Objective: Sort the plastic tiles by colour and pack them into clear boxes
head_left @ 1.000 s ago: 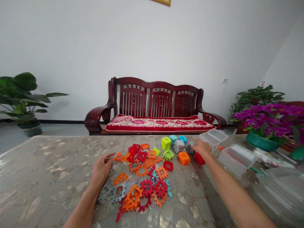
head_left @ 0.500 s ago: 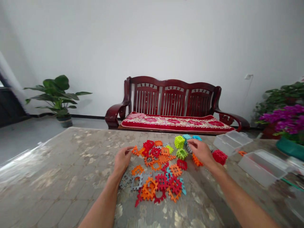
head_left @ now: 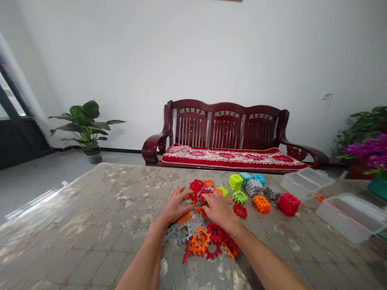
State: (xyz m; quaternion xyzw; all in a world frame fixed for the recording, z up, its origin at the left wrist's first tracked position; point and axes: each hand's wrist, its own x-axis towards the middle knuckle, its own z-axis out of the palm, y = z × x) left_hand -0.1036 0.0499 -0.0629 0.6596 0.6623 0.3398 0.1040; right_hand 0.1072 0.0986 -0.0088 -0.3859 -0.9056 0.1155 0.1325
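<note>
Resting open left hand (head_left: 174, 205) against plastic tile pile (head_left: 208, 237), long axis running away from me; curling right hand (head_left: 216, 210) into it, grasp unclear.

Right in front of me is a mottled, glossy tabletop (head_left: 75, 201), with light glaring along its left edge. Beyond it, a dark red wooden settee (head_left: 225, 121) with a red floral cushion (head_left: 232, 158) stands against a plain white wall (head_left: 193, 52). To my left, a broad-leaved potted plant (head_left: 89, 129) sits on the grey floor (head_left: 60, 165), near a dark-framed glass door (head_left: 18, 137) and a pale curtain (head_left: 21, 84). Higher on my right is a wall socket (head_left: 325, 96).
</note>
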